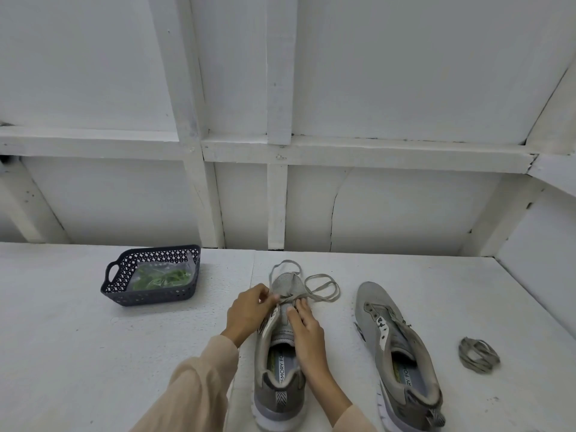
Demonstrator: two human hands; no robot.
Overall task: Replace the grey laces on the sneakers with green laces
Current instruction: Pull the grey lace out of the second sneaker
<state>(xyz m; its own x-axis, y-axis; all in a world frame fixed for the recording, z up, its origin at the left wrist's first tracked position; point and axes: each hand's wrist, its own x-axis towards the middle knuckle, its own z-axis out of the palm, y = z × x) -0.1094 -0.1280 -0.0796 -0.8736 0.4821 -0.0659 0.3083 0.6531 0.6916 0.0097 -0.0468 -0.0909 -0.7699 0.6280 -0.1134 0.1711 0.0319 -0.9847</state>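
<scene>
grey lace is out of most of the shoe; it crosses only at the eyelets nearest the toe, and its free length lies in loose loops on the tabletop past and to the right of the toe. the shoe sits centre front, heel toward the person and toe away, likely so the eyelet rows run straight out from the hands. left hand is at the left eyelet row, its grip pinching the lace at the crossing, thumb and fingertips closed on it, seemingly to draw it out of a hole. right hand lies over the tongue with fingers fairly straight and tips at the crossing; the grip looks spread and pressing, not pinching, probably to hold the shoe down against the pull. judged step: stripping the last of the grey from this shoe. second shoe lies to the right, tipped on its side, eyelets bare, no lace in it. coiled lace sits further right, well apart, set out of the work area. green laces are in a clear bag inside the dark basket at the left, untouched and within reach for the relacing that has not begun.
</scene>
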